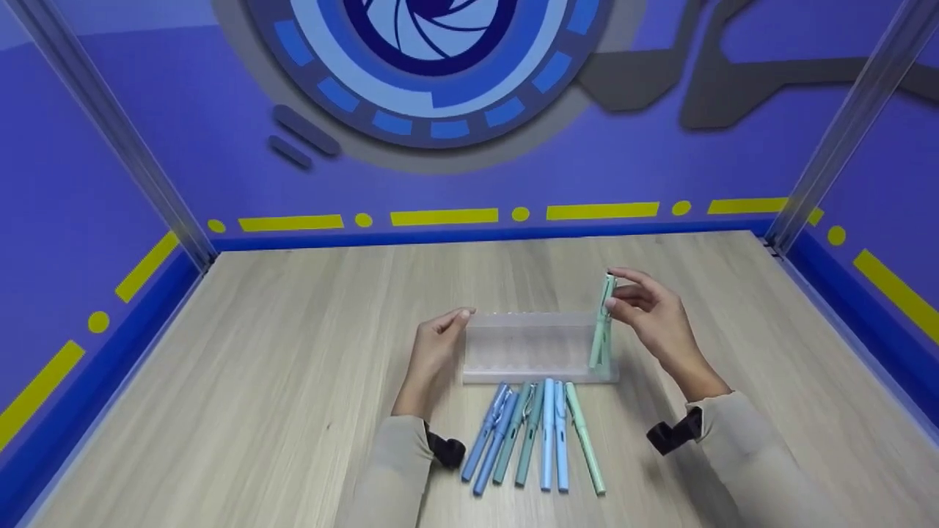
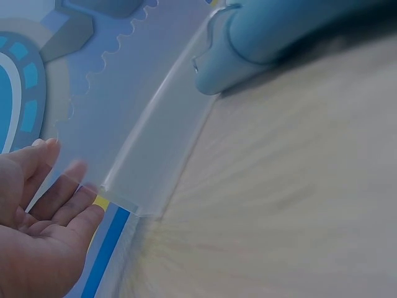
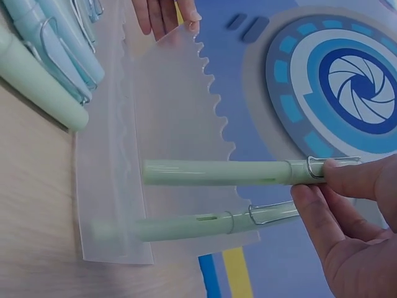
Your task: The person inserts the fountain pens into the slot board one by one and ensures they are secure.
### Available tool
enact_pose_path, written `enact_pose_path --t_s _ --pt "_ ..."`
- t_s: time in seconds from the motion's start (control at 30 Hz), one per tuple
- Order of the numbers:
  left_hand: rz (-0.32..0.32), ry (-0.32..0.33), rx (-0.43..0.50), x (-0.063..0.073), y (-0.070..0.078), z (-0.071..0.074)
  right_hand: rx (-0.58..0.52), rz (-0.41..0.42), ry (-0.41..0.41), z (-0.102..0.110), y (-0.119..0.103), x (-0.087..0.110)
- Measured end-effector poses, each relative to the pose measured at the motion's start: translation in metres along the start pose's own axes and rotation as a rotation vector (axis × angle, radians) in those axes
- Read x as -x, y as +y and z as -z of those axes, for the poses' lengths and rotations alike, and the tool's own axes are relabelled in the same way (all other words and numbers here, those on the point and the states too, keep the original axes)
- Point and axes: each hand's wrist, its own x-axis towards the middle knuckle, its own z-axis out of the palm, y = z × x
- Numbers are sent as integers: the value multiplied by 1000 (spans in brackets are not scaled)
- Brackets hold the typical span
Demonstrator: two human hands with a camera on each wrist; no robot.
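My right hand (image 1: 656, 323) pinches a light green pen (image 3: 217, 172) by its clip end, thumb on one side and fingers on the other. Another light green pen (image 3: 186, 228) stands in the right end of a clear plastic pen holder (image 1: 528, 345) with a scalloped back edge. The held pen's lower end is over that same right end; whether it touches the holder is unclear. At the holder's left side, my left hand (image 1: 438, 345) grips the upper corner between thumb and fingers, some of them showing behind the clear panel in the left wrist view (image 2: 56, 217).
In front of the holder, several capped pens lie on the wooden table (image 1: 293, 367): dark blue pens (image 1: 488, 436), teal pens (image 1: 517, 436), light blue pens (image 1: 547, 436) and a light green one (image 1: 585, 440). Printed purple panels (image 1: 469, 183) wall the table's back and sides.
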Motion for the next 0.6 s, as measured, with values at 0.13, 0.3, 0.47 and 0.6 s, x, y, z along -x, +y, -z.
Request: enact_pose_path --t_s 0.13,0.3,0.47,0.6 --pt "-1 0 6 -1 -1 0 14 24 20 0 3 -2" --pt "-17 -3 26 -2 -1 0 29 38 30 -2 7 -4" --pt "-12 -3 32 -2 -1 0 60 34 19 -6 11 -4" --pt "12 0 54 -2 2 -1 90 23 5 -8 14 -5"
